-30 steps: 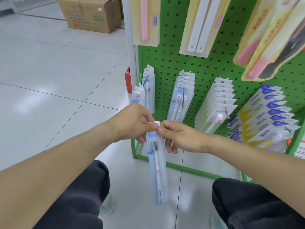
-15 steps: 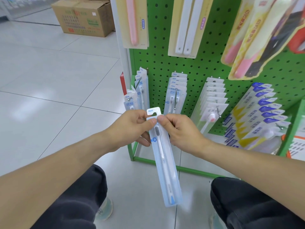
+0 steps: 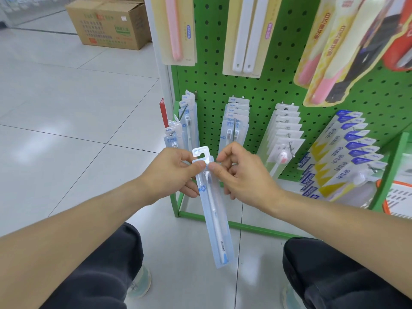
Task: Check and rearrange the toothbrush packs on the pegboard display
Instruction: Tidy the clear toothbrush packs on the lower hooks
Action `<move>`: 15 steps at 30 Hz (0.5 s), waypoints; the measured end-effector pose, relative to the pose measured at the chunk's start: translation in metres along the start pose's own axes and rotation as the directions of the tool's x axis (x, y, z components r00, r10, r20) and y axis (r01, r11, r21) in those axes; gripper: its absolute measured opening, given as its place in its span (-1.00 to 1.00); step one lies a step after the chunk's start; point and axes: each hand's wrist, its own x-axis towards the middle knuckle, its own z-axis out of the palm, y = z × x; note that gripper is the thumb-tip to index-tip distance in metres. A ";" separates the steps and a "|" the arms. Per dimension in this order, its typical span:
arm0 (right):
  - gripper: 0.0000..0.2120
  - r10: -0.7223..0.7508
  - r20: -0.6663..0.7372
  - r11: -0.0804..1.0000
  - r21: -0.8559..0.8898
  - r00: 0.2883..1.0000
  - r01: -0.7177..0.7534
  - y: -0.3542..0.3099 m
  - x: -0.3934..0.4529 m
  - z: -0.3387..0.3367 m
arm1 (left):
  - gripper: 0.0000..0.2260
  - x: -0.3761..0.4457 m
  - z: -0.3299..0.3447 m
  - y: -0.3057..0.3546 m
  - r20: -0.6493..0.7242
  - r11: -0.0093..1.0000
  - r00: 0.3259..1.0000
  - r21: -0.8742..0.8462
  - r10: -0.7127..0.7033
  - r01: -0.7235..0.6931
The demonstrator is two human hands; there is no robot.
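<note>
A long clear-and-blue toothbrush pack (image 3: 215, 221) hangs down in front of the green pegboard (image 3: 263, 90). My left hand (image 3: 171, 172) pinches its top left edge just under the hang tab, thumb on the front. My right hand (image 3: 240, 172) pinches the top right edge with its thumb. Behind the hands, similar packs hang on hooks: a short row at the left (image 3: 188, 121), a middle row (image 3: 236, 121), a white row (image 3: 284, 130) and blue-and-yellow packs (image 3: 343, 157) at the right.
Larger carded toothbrushes (image 3: 247, 34) hang on the upper pegboard. A cardboard box (image 3: 109, 21) stands on the tiled floor at the back left. The display's green base frame (image 3: 245, 226) sits on the floor by my knees. An orange-edged basket (image 3: 399, 199) is at the far right.
Both hands have lifted the pack slightly and tipped it, so its hang tab now shows above my fingers and its lower end swings to the right.
</note>
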 end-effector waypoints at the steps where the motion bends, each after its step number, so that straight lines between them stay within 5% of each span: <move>1: -0.84 -0.013 0.047 1.000 -0.001 0.999 0.014 0.000 -0.001 0.002 | -0.84 0.000 0.000 0.000 -0.009 1.000 1.000 0.000 -0.012 0.012; 5: -0.90 -0.102 0.165 0.989 -0.086 0.981 0.117 0.001 -0.004 0.006 | -0.82 0.001 0.003 -0.002 -0.021 0.998 0.997 -0.014 -0.068 0.067; 10: -0.88 -0.196 0.140 0.952 -0.212 0.971 0.222 0.001 -0.003 0.006 | -0.77 0.000 0.006 -0.002 0.031 0.989 0.992 -0.080 -0.126 0.128; 15: -0.92 -0.188 0.038 0.972 -0.137 0.981 0.191 0.000 -0.002 0.008 | -0.65 -0.005 0.011 0.002 0.137 0.986 0.986 -0.121 -0.095 0.112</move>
